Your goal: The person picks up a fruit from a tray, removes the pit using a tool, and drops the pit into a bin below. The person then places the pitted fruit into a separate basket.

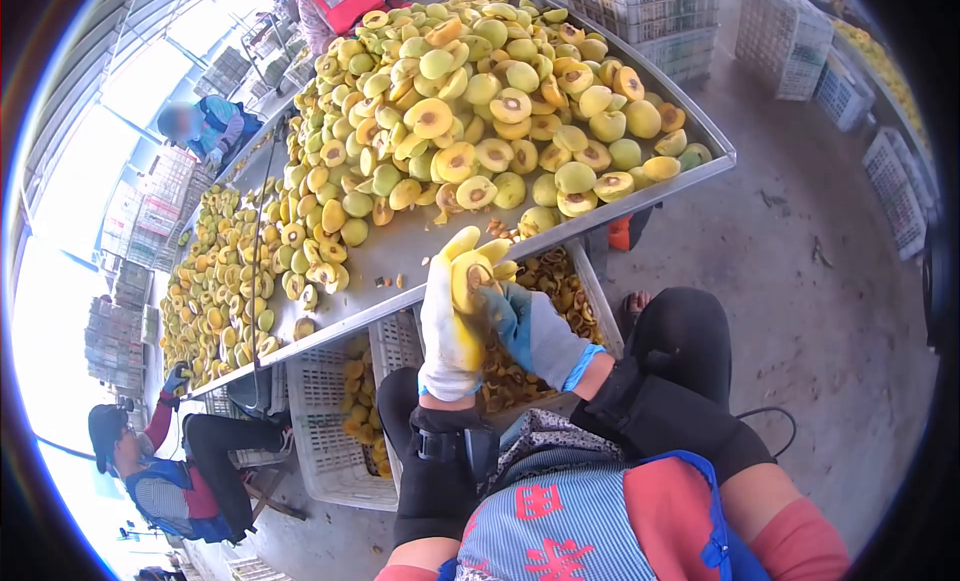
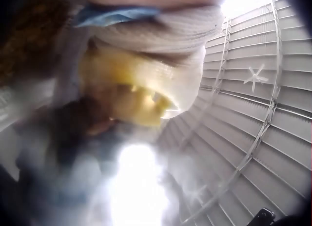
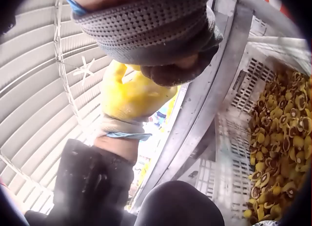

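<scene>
Above my lap at the table's near edge, my gloved left hand (image 1: 450,336) holds a yellow peach half (image 1: 470,278), its brown centre facing up toward the head camera. My right hand (image 1: 535,326), in a blue-and-grey glove, has its fingers curled against the lower right side of that fruit. From the right wrist view, the right glove (image 3: 151,38) overlaps the yellow palm of the left glove (image 3: 134,96); anything inside the right fingers is hidden. The left wrist view is blurred around the left glove (image 2: 146,65).
A metal table (image 1: 390,266) carries a large heap of halved peaches (image 1: 430,116). Below its edge, white crates (image 1: 330,451) hold brownish-yellow pieces (image 3: 282,133). Another person (image 1: 165,481) sits at the left, and one more (image 1: 205,126) is farther off. Stacked crates (image 1: 785,41) stand at the back right.
</scene>
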A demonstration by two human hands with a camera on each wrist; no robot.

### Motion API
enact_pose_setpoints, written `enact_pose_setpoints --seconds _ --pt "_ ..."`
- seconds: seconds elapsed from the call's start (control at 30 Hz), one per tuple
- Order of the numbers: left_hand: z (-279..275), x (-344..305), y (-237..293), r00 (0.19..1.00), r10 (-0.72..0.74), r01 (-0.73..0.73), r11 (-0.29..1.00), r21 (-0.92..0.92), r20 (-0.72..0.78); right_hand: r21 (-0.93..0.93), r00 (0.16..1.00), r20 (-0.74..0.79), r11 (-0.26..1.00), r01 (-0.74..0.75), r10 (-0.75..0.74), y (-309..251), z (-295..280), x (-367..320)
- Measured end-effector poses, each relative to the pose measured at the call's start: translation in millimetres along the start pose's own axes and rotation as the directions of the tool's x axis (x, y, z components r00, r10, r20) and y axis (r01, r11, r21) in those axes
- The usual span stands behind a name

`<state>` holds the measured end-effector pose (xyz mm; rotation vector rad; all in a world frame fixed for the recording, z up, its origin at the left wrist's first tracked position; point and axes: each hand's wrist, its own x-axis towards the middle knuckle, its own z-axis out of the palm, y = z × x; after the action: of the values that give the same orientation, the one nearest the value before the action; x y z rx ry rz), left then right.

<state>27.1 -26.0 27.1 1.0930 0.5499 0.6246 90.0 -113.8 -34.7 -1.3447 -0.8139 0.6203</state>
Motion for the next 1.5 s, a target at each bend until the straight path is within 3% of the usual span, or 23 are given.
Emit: enact_pose_setpoints --seconds 0.2,0.3,0.4,0.5,0.6,0.73,0.8,0.83,0.87,0.93,0.97,1.0,1.03,1.07,1.13,1.17,1.23,1.27,1.3,1.37,1.43,1.47,1.5 --pt "-3 -4 -3 0.998 -0.016 0.017 1.000 0.008 -0.066 0.076 0.993 0.103 0.995 -0.070 0.062 5 3 -4" --pt "-15 -4 -5 0.999 0.020 -0.013 0.971 0.238 -0.026 -0.035 0.980 0.146 0.991 -0.130 0.134 9 2 -8" --pt "-22 -3 -8 0.998 -0.058 0.060 0.986 0.154 -0.013 0.066 0.969 0.179 0.981 -0.182 0.167 20 11 -12" --pt "-29 -5 -1 0.987 -0.153 0.141 0.964 0.224 0.040 0.404 0.938 0.284 0.862 -0.306 0.199 19 27 -19" --pt "-29 -5 0 0.987 -0.150 0.140 0.977 0.160 0.053 0.441 0.952 0.279 0.863 -0.246 0.129 21 27 -20" --pt "-7 -7 -7 0.980 0.060 -0.055 0.998 0.032 -0.191 0.261 0.966 0.221 0.946 -0.192 0.135 25 27 -21" --pt "-15 -6 -5 0.995 0.008 0.004 0.993 0.118 -0.099 0.269 0.965 0.238 0.946 -0.179 0.115 37 29 -20" --pt "-21 -6 -3 0.998 -0.022 0.031 0.987 0.160 -0.058 0.180 0.864 0.378 0.889 -0.421 0.333 19 20 -18" --pt "-27 -3 -2 1.000 -0.026 0.023 0.976 0.218 0.015 0.058 0.698 0.486 0.778 -0.626 0.526 -15 2 -10" --pt "-39 1 6 0.974 -0.175 0.124 0.944 0.305 0.145 -0.025 0.570 0.483 0.662 -0.750 0.665 -25 -4 -16" --pt "-43 2 7 0.947 -0.251 0.169 0.920 0.353 0.202 -0.031 0.594 0.469 0.684 -0.729 0.654 -27 -5 -17" --pt "-43 1 2 0.957 -0.202 0.122 0.932 0.342 0.209 -0.037 0.618 0.456 0.707 -0.706 0.641 -31 -7 -18" --pt "-43 0 -5 0.968 -0.155 0.121 0.978 0.171 0.198 -0.042 0.642 0.444 0.730 -0.682 0.626 -33 -9 -18" --pt "-44 0 -14 0.977 -0.109 0.112 0.994 -0.003 0.181 0.012 0.449 0.664 0.591 -0.807 0.599 -30 -14 -10" --pt "-37 0 -19 0.976 -0.076 0.156 0.898 -0.411 0.203 0.217 0.384 0.823 0.392 -0.894 0.419 -18 -7 -13" --pt "-34 1 -17 0.988 -0.103 0.142 0.904 -0.404 0.118 0.289 0.365 0.878 0.265 -0.920 0.309 -10 -3 -14" --pt "-29 2 -12 0.987 -0.150 0.115 0.914 -0.389 -0.059 0.316 0.359 0.915 0.226 -0.922 0.183 -1 3 -15" --pt "-39 4 -13 0.994 -0.091 0.056 0.893 -0.446 -0.058 0.319 0.358 0.919 0.226 -0.921 0.163 -1 4 -16" --pt "-67 16 -21 0.997 0.023 0.029 0.792 -0.610 0.076 0.325 0.360 0.922 0.222 -0.919 0.140 -3 5 -17" --pt "-85 8 3 0.986 0.019 -0.109 0.823 -0.557 -0.166 0.284 0.356 0.885 0.257 -0.924 0.300 -10 7 -25" --pt "-93 -7 38 0.840 0.054 -0.248 0.923 -0.295 -0.539 0.276 0.381 0.828 0.292 -0.916 0.412 -10 5 -26" --pt "-132 -6 40 0.753 0.258 -0.272 0.960 0.070 -0.605 0.293 0.412 0.796 0.312 -0.904 0.443 -9 4 -24" --pt "-166 -3 37 0.660 0.472 -0.245 0.871 0.426 -0.585 0.308 0.441 0.763 0.334 -0.891 0.473 -8 3 -22"
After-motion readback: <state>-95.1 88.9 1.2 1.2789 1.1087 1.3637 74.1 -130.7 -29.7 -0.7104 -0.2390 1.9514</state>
